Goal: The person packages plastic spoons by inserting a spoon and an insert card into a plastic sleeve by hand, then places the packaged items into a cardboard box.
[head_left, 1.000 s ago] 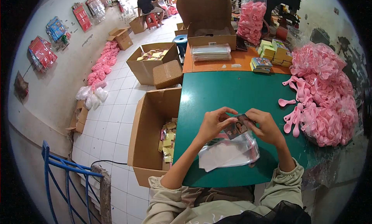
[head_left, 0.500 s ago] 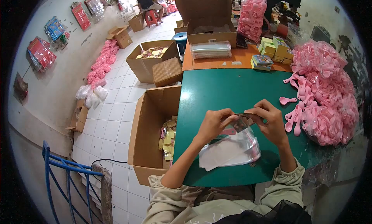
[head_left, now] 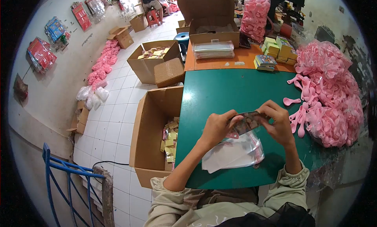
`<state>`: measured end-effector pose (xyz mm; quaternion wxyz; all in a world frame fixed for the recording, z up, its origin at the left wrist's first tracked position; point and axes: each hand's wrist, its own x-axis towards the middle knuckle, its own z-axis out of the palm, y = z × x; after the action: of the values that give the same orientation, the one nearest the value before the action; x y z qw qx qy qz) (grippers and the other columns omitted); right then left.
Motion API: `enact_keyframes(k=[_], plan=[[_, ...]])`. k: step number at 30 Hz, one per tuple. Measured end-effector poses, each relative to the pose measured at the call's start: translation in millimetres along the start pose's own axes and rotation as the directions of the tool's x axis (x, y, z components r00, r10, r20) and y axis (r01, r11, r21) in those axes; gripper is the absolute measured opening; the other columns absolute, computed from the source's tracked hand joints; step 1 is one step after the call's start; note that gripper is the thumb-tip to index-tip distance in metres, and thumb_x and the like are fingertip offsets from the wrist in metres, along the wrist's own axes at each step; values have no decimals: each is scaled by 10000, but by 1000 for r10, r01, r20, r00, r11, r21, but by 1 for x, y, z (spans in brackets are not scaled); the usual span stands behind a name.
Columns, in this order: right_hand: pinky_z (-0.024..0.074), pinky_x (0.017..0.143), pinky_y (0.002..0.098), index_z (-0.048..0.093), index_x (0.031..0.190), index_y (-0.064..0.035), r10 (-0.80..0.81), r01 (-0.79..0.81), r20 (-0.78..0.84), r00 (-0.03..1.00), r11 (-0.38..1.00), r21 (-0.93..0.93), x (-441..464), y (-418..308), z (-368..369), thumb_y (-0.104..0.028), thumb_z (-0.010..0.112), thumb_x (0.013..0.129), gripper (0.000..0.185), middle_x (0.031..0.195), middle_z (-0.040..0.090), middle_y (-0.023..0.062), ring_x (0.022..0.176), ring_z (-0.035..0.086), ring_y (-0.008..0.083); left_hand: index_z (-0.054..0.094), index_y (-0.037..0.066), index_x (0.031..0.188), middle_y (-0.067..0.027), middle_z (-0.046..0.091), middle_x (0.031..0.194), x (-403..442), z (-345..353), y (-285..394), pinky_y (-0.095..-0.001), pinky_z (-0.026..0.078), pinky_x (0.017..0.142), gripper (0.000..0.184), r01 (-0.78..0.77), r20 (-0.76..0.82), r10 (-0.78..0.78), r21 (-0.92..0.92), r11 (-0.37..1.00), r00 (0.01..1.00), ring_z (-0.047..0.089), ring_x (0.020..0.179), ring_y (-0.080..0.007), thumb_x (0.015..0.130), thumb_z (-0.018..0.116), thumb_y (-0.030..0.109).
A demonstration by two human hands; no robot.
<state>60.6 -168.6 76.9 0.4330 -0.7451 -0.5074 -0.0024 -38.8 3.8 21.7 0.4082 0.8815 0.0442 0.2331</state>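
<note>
My left hand (head_left: pixel 217 127) is closed, thumb and fingers pinching the left end of a small dark printed packet (head_left: pixel 248 123). My right hand (head_left: pixel 276 118) grips its right end between thumb and fingers. Part of a pink spoon (head_left: pixel 233 134) shows just under my left fingers; whether it is inside the packet I cannot tell. Below both hands, a stack of clear plastic bags (head_left: pixel 229 156) lies on the green table (head_left: pixel 220 91). Loose pink spoons (head_left: pixel 301 118) are spread to the right of my right hand.
Big bags of pink spoons (head_left: pixel 333 97) stand along the right edge. Small yellow boxes (head_left: pixel 277 50) and stacked plastic sleeves (head_left: pixel 214 49) are at the back. An open carton (head_left: pixel 151 121) with yellow-carded packs stands left of the table. A person sits far back on a red stool (head_left: pixel 153 17).
The dark packet is now stretched flatter and tilted up to the right between my hands. My right hand has shifted slightly right. The pink spoon part shows closer to my left fingers.
</note>
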Motion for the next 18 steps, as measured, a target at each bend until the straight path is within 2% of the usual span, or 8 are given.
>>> enact_keyframes(k=[1, 4, 7, 10, 13, 16, 18], plan=[[455, 569, 272, 620, 848, 2, 38, -40, 44, 998, 998, 45, 0, 0, 0, 34, 654, 715, 141, 769, 550, 65, 640, 567, 161, 626, 59, 845, -162, 558, 572, 0, 0, 0, -341, 415, 446, 191, 0, 1, 0, 12, 1000, 1000, 530, 441, -250, 841, 625, 250], [437, 548, 275, 586, 860, 4, 137, -146, 225, 965, 989, 23, -2, 9, 8, -18, 667, 726, 158, 775, 547, 77, 617, 565, 164, 629, 68, 873, -147, 578, 570, -1, -1, 3, -336, 421, 442, 220, -24, 7, 24, 4, 1000, 1000, 564, 460, -259, 828, 636, 284], [423, 535, 280, 590, 907, -9, 79, -89, 337, 938, 996, 15, -3, 18, 16, -70, 669, 746, 189, 734, 533, 84, 603, 539, 160, 572, 111, 983, -97, 567, 527, -2, 5, -1, -354, 422, 428, 298, -113, -3, 113, -7, 994, 994, 571, 480, -289, 818, 618, 355], [422, 559, 341, 562, 914, -4, -163, 163, 256, 953, 986, 21, -2, 23, 20, -153, 639, 780, 215, 713, 537, 129, 584, 506, 273, 494, 123, 1107, -81, 573, 520, -4, 3, 6, -350, 429, 429, 424, -60, 16, 59, 58, 997, 998, 585, 493, -291, 808, 610, 401], [412, 542, 321, 572, 872, 7, -188, 150, 310, 932, 978, 144, -6, 30, 26, -162, 644, 773, 209, 644, 521, 119, 555, 491, 245, 454, 127, 1142, -79, 594, 544, -4, 2, 8, -344, 452, 463, 499, 27, 107, -43, 148, 989, 993, 606, 533, -293, 789, 620, 437], [397, 520, 287, 589, 798, -2, 110, -171, 357, 928, 975, 145, -7, 37, 21, -142, 676, 748, 172, 589, 520, 60, 537, 497, 166, 455, 113, 1170, -98, 588, 542, -4, -9, 1, -307, 463, 498, 505, -9, 196, -17, 131, 991, 980, 605, 519, -262, 813, 617, 432], [385, 515, 260, 588, 750, -10, 230, -309, 293, 928, 915, 261, -6, 47, 18, -130, 698, 735, 164, 583, 523, 19, 552, 486, 111, 439, 110, 1226, -66, 600, 594, 1, -25, -17, -266, 448, 516, 533, 135, 363, -118, -22, 991, 924, 587, 553, -164, 802, 663, 342]])
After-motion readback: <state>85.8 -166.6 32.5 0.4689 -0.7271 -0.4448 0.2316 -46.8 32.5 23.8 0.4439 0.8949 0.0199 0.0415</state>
